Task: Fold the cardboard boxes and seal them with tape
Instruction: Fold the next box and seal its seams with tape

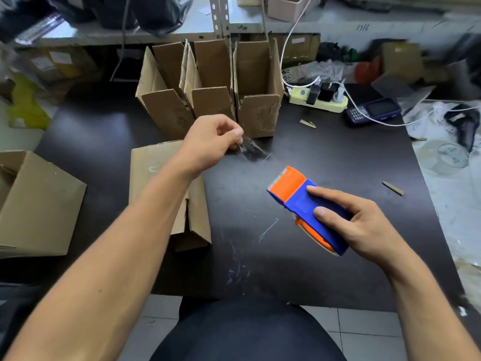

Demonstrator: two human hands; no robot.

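2 hands | left hand (pixel 212 142) pinches tape strip (pixel 253 151) | right hand (pixel 360 225) grips tape dispenser (pixel 303 201)

You're in a packing workshop: open brown cardboard boxes (pixel 210 92) on black worktable (pixel 325 157), cluttered grey metal shelving (pixel 221 19).

Bright, even daylight fills the scene. The dark table (pixel 312 162) carries a soft sheen near its far left corner. Wide-angle bending curves its edges, and everything toward the frame's borders is smeared and blurred.
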